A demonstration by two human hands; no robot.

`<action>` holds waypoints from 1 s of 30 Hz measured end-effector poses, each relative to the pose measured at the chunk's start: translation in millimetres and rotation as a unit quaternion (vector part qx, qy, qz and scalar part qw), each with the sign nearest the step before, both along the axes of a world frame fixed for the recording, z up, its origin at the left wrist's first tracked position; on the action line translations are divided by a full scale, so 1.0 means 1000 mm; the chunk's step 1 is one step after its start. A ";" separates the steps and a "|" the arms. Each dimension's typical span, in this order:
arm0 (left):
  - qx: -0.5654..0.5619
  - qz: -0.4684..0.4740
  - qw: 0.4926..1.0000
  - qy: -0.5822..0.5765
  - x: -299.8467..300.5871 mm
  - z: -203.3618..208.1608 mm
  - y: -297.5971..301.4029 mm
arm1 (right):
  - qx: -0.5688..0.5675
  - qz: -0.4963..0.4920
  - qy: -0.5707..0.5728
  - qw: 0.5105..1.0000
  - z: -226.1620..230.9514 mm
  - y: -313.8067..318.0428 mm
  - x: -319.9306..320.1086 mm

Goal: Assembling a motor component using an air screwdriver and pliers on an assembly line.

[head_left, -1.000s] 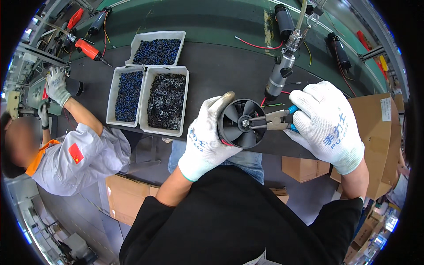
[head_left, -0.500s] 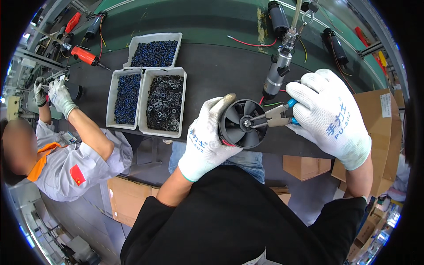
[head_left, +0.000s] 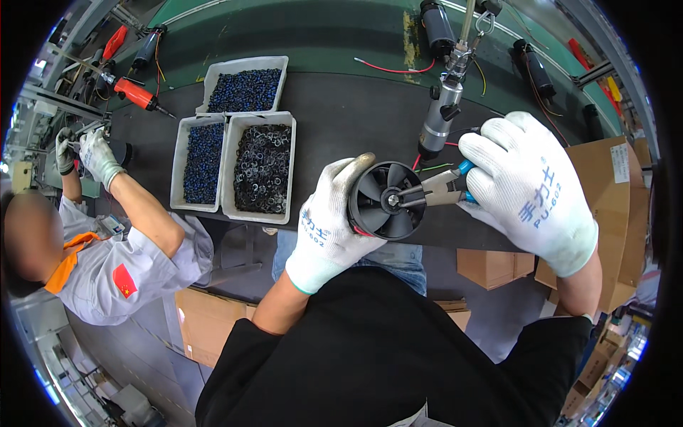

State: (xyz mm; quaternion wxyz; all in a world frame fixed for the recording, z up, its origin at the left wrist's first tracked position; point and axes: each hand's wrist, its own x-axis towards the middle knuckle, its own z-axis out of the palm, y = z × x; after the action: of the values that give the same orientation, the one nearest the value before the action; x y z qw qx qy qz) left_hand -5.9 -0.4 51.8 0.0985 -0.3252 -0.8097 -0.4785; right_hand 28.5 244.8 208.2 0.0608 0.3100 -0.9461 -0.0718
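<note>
My left hand (head_left: 324,224), in a white coated glove, is closed around a round black housing with a bladed fan (head_left: 370,191) inside, its face turned up toward me. A pair of pliers (head_left: 442,189) with blue handles and narrow metal jaws is gripped in my right hand (head_left: 530,192), also gloved. The jaw tips are at the small metal shaft in the fan's hub; whether they hold a ring there is too small to tell. Red and green wires run out behind the housing.
Left of my hands stand a white tray of dark rings (head_left: 263,164) and two trays of small blue-black parts (head_left: 245,89). A silver hanging power screwdriver (head_left: 440,117) is just beyond the fan. Black cylindrical motors (head_left: 437,32) lie on the green belt. A co-worker (head_left: 121,249) works at left.
The fan, pliers and both hands appear slightly further left, as do the trays and hanging screwdriver. The plier tips remain at the hub. Both grips stay the same.
</note>
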 end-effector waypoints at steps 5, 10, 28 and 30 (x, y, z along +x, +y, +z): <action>-0.005 0.015 1.000 0.013 0.002 0.002 0.000 | 0.004 -0.076 -0.020 0.997 0.002 -0.019 0.018; 0.008 0.010 0.999 0.035 -0.002 -0.003 0.000 | -0.034 -0.142 -0.016 0.989 -0.002 -0.019 0.023; 0.101 -0.108 0.989 -0.010 -0.010 0.011 -0.005 | -0.039 -0.024 0.033 0.998 -0.001 -0.011 -0.002; 0.108 -0.093 0.990 0.002 -0.010 0.013 -0.003 | -0.014 -0.044 -0.034 0.998 0.010 -0.020 0.009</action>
State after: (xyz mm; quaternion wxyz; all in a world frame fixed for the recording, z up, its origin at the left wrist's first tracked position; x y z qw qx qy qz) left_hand -16.2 -3.0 64.7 0.0897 -0.3879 -0.7194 -0.5692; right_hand 38.0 224.8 217.7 0.0301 0.2697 -0.9611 -0.0509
